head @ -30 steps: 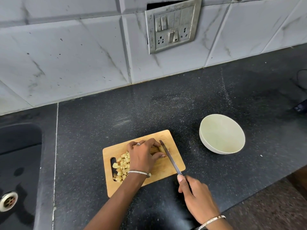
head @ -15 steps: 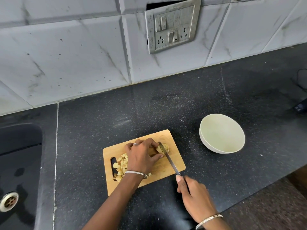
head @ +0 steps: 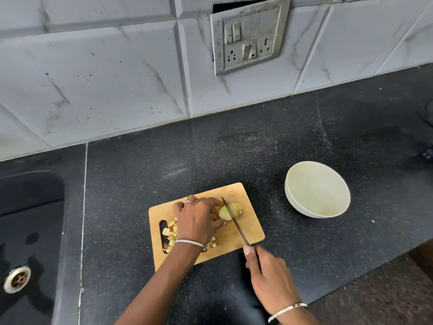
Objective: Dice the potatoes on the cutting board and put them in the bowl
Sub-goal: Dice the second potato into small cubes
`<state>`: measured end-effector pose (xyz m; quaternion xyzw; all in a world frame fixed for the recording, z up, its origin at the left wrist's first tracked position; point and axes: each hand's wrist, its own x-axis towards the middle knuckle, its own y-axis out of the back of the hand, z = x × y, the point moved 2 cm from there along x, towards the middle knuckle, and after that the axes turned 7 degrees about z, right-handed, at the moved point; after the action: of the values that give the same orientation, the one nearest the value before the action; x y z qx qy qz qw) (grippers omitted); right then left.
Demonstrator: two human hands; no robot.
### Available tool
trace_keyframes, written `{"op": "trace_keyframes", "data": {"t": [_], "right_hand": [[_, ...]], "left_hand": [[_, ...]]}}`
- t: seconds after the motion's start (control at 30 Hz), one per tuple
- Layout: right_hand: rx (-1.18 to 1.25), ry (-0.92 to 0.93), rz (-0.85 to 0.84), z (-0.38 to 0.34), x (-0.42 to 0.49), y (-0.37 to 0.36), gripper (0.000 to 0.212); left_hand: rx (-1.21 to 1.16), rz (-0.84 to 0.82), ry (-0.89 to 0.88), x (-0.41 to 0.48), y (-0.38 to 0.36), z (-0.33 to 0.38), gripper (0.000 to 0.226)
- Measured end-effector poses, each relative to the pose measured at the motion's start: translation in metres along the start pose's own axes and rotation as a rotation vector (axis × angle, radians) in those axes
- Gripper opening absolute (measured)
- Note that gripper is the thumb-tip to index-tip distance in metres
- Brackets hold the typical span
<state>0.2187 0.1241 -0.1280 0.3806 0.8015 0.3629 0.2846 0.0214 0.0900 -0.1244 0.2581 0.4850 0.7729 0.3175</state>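
Pale potato (head: 236, 207), against left hand (head: 199, 221) (knife (head: 236, 225) across)

I see soft, even light, brightest on the tiles (head: 93, 78) up top. The counter (head: 145, 184) carries a faint sheen at centre. Wide-angle bend curves lines near the edges. Focus is sharp; the sink (head: 28, 219), lower left, reads dark.

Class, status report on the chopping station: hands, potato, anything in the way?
Left hand holds potato on board. Right hand grips knife, blade on potato. Bowl empty, nothing blocks it.
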Motion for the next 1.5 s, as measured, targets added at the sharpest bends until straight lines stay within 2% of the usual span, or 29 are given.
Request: {"op": "trace_keyframes", "data": {"t": [0.13,0.5,0.63,0.83,1.07,1.27,1.5], "right_hand": [[-0.023,-0.033,-0.030,-0.001,-0.002,-0.007,0.059],[-0.092,-0.048,-0.055,-0.017,0.002,-0.012,0.034],[-0.178,-0.070,-0.040,-0.025,0.005,-0.017,0.041],[-0.125,-0.080,-0.059,-0.017,0.002,-0.017,0.039],[-0.183,-0.117,-0.077,-0.014,-0.023,-0.002,0.034],[-0.168,-0.087,-0.035,-0.018,-0.022,0.004,0.039],[-0.175,-0.066,-0.031,-0.027,-0.012,-0.006,0.039]], "left_hand": [[0.005,-0.001,-0.002,-0.001,-0.005,0.000,0.042],[-0.077,0.002,0.047,0.003,-0.007,-0.002,0.031],[-0.067,0.000,0.046,0.003,-0.008,-0.001,0.033],[0.002,0.013,0.038,-0.001,-0.008,0.000,0.034],[-0.060,0.017,0.053,0.000,-0.004,-0.001,0.032],[-0.041,0.008,0.030,-0.001,-0.002,-0.003,0.037],[0.015,0.020,0.046,-0.003,0.001,-0.005,0.028]]}}
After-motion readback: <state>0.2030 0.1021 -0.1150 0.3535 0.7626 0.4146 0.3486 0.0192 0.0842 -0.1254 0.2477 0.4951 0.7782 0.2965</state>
